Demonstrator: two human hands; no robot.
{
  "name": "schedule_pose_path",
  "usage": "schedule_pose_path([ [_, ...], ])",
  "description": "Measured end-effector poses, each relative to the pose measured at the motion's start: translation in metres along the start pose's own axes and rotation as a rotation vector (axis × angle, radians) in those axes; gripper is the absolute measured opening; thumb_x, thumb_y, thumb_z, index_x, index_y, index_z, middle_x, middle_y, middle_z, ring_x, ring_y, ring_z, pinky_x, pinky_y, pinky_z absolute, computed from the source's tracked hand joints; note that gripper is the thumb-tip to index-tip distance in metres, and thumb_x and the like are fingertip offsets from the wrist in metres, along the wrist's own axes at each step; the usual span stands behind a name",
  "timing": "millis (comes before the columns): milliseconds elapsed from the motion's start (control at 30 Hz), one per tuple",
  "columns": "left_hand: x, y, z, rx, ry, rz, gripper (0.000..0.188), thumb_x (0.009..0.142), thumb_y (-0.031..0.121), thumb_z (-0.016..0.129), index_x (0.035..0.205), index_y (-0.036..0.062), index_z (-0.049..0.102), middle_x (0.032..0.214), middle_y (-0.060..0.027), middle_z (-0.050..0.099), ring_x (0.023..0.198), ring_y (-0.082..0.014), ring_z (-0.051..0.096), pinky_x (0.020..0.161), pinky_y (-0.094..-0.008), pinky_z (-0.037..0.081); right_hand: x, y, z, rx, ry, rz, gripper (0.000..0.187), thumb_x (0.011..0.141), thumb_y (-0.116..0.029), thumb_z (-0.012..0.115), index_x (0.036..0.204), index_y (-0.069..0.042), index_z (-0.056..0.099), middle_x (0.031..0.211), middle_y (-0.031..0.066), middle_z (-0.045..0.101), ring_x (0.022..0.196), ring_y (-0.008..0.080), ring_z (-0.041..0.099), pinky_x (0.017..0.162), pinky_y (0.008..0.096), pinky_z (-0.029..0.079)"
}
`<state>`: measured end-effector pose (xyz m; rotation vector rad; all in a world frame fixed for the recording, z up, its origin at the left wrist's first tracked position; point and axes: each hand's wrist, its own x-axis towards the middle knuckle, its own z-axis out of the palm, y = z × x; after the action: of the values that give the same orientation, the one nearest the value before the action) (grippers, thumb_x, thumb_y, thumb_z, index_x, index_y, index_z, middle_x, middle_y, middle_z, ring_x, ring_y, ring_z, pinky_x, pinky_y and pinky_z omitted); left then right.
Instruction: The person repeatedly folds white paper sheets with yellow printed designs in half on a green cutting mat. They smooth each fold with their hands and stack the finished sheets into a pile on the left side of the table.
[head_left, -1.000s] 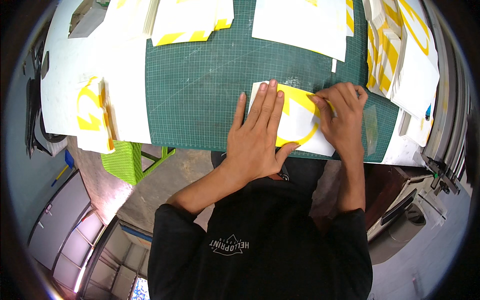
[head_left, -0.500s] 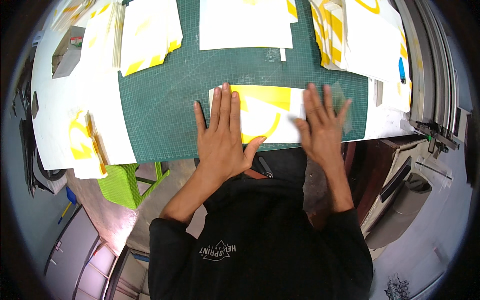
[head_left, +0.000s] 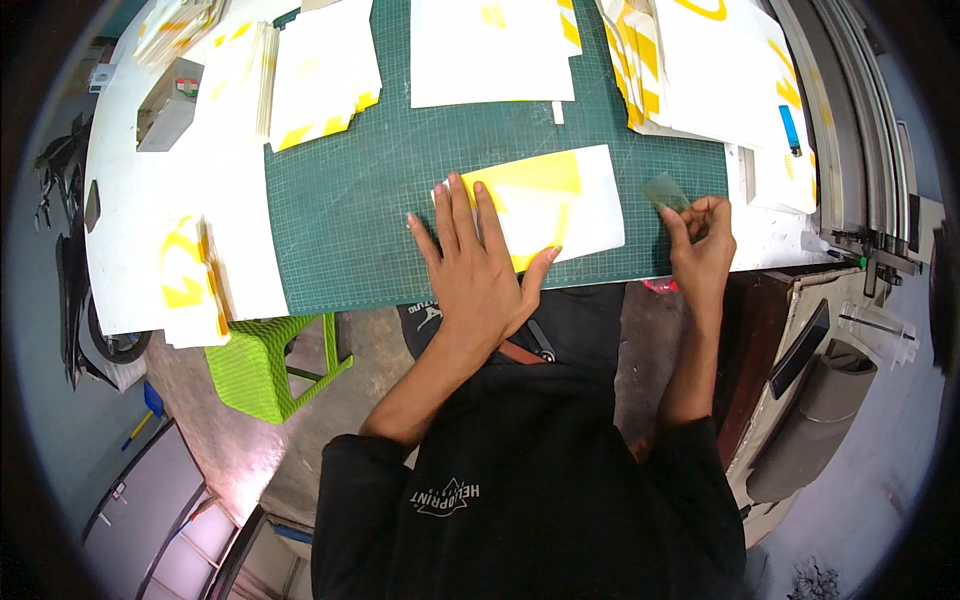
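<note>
My left hand [head_left: 472,268] lies flat, fingers spread, on the left part of a folded white and yellow paper piece [head_left: 590,200]. That piece rests slightly tilted on a green cutting mat [head_left: 350,220], its right end uncovered. Beside the paper's right end, my right hand [head_left: 704,245] is closed in a pinch on a small translucent greenish sheet [head_left: 664,191], which sticks out beyond the fingertips over the mat. The sheet's exact kind does not show, and its lower part is hidden by the fingers.
Large white sheets [head_left: 490,70] lie at the far middle. Stacks of white and yellow pieces stand at far left [head_left: 325,75] and far right [head_left: 700,90], the latter with a blue cutter [head_left: 790,130] on it. A grey box [head_left: 168,115] and green stool [head_left: 265,375] are at left.
My right hand has moved off the paper to the right and picked up the translucent sheet from the mat. The paper has tilted, its right end now higher, with my left hand still on it.
</note>
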<state>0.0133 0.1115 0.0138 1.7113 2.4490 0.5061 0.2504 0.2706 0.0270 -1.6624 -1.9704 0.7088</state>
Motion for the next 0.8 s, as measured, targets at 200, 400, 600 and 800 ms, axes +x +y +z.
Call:
schedule_pose_path([
  [200, 0.000, -0.045, -0.033, 0.045, -0.194, 0.161, 0.068, 0.105, 0.040, 0.057, 0.160, 0.0034, 0.040, 0.169, -0.0217, 0.031, 0.157, -0.0457, 0.025, 0.125, -0.0716, 0.008, -0.033, -0.013, 0.007, 0.354, 0.151, -0.075, 0.031, 0.098, -0.009, 0.073, 0.127, 0.001, 0.067, 0.102, 0.0130, 0.076, 0.094, 0.0192, 0.071, 0.086, 0.0354, 0.056],
  [400, 0.007, -0.061, -0.042, 0.003, -0.224, 0.214, 0.088, 0.097, 0.054, 0.065, 0.163, 0.0039, 0.036, 0.172, -0.0139, 0.031, 0.159, -0.0400, 0.024, 0.125, -0.0714, 0.006, -0.094, -0.085, 0.090, 0.114, 0.135, -0.557, 0.029, 0.089, -0.003, 0.074, 0.118, -0.002, 0.071, 0.091, 0.0071, 0.069, 0.081, 0.0240, 0.063, 0.077, 0.0409, 0.040],
  [600, 0.006, -0.066, -0.036, 0.028, -0.221, 0.236, 0.100, 0.092, 0.065, 0.065, 0.164, 0.0042, 0.033, 0.172, -0.0115, 0.031, 0.161, -0.0391, 0.020, 0.125, -0.0716, 0.003, -0.107, -0.103, 0.110, 0.102, 0.106, -0.572, 0.029, 0.089, -0.004, 0.074, 0.116, 0.004, 0.069, 0.086, 0.0087, 0.064, 0.079, 0.0257, 0.060, 0.077, 0.0422, 0.041],
  [800, 0.006, -0.069, -0.037, 0.035, -0.235, 0.187, 0.109, 0.087, 0.074, 0.066, 0.166, 0.0068, 0.031, 0.173, -0.0149, 0.027, 0.161, -0.0415, 0.017, 0.127, -0.0687, 0.004, -0.050, -0.019, 0.047, -0.199, 0.327, -0.392, 0.022, 0.091, -0.006, 0.073, 0.112, 0.001, 0.071, 0.089, 0.0104, 0.068, 0.081, 0.0277, 0.062, 0.078, 0.0444, 0.044],
])
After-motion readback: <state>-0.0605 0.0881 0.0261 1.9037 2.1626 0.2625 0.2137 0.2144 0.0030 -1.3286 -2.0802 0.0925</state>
